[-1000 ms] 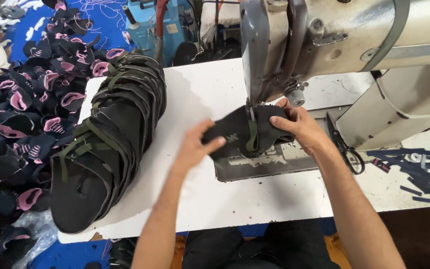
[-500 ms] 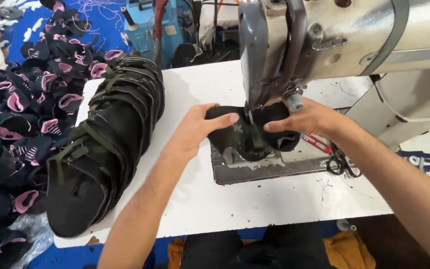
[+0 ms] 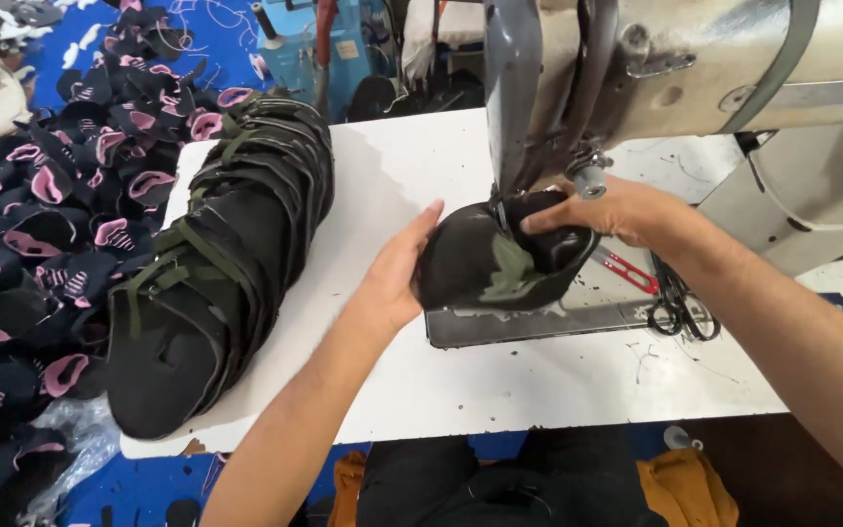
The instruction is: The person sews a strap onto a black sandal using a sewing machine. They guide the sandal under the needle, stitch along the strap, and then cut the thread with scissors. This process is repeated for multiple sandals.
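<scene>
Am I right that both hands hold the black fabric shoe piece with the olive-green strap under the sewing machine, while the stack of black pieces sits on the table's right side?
Not quite: the head view shows the stack of black pieces on the white table's left side. Left hand and right hand do hold the black fabric shoe piece under the sewing machine.

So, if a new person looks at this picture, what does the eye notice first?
First, the two hands at the centre: the left hand and right hand press a black shoe piece under the big grey sewing machine. Next, the long stack of black pieces on the left of the white table, and the pink-and-black heap on the floor beyond.
</scene>
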